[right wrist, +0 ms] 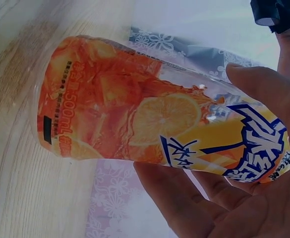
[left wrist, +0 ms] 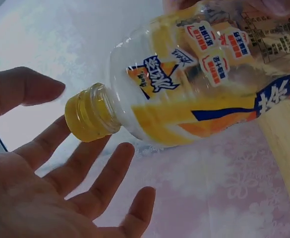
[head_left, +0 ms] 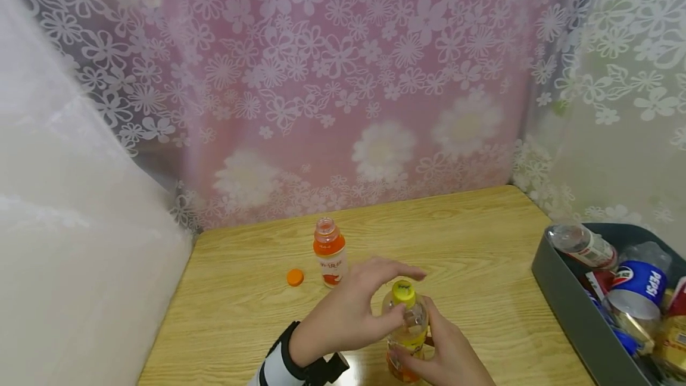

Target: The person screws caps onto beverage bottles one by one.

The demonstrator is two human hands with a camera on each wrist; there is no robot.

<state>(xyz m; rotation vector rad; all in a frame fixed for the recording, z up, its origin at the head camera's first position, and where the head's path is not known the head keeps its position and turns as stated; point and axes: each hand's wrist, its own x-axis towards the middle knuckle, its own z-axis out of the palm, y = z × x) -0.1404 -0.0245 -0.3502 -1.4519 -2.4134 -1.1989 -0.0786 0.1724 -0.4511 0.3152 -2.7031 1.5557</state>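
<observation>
While the right hand grips the iced tea bottle around its body, we see the left hand beside the bottle's yellow cap, thumb and fingers spread, its grip closed on nothing; we cannot tell whether a fingertip touches the cap. The cap sits on the bottle, which we find at five o'clock in the head view; we cannot tell whether its base meets the table. From it, we see an uncapped orange-topped bottle standing towards eleven o'clock, with an orange cap lying near that bottle at its eight o'clock. At three o'clock, well apart, we see a dark grey bin holding a Pepsi bottle and, at that bottle's ten o'clock, a clear bottle.
</observation>
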